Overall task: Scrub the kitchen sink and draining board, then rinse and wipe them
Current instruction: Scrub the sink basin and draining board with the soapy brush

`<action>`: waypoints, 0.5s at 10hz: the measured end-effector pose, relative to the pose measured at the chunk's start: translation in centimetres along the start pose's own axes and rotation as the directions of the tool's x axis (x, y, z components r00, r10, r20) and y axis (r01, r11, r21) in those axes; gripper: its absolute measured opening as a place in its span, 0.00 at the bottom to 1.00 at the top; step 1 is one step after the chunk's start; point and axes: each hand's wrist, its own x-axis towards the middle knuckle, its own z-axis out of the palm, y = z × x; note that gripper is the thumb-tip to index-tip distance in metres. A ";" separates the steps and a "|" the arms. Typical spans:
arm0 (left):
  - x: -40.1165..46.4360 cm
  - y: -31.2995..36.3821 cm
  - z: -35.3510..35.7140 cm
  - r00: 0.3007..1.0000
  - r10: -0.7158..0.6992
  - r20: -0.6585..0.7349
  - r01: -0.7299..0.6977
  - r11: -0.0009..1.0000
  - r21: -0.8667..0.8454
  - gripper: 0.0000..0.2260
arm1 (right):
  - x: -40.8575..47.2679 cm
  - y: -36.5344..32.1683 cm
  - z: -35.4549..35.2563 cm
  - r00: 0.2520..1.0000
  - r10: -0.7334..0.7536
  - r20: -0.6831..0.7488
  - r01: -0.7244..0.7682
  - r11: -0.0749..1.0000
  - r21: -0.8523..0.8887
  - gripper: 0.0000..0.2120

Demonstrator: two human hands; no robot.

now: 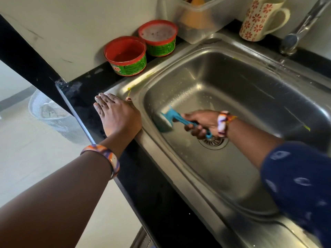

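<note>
pale wall (pixel 75 33) rising beyond the hands, scuffed with dark marks, black band (pixel 26 59) slanting along its edge. black stone counter (pixel 148 185) running under the left hand. light floor (pixel 32 158) far below, left of that hand, with a pale meshed bin (pixel 53 113) standing on it. soft daylight throughout.

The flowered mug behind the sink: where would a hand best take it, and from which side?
By the handle loop of the flowered mug, coming from the tap side. It stands upright with the handle turned that way, while the clear container crowds its other side.
</note>
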 end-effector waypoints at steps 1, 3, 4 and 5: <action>0.0 0.0 0.0 1.000 -0.003 -0.005 0.003 1.000 0.003 0.28 | 1.1 -0.5 0.7 1.000 -0.005 -0.024 0.007 0.997 0.074 0.12; 0.1 0.0 0.2 1.000 -0.004 -0.003 0.004 1.000 0.003 0.28 | -5.8 5.5 -3.5 0.939 0.324 0.114 -0.323 0.946 -0.026 0.14; 0.1 0.0 0.2 1.000 -0.001 0.002 0.001 1.000 0.003 0.28 | -6.2 4.5 -3.9 0.945 0.308 0.108 -0.294 0.947 -0.126 0.15; 0.1 0.0 0.2 1.000 -0.001 0.005 0.001 1.000 -0.004 0.28 | -3.1 1.8 -2.3 0.983 0.172 0.063 -0.161 0.977 -0.142 0.11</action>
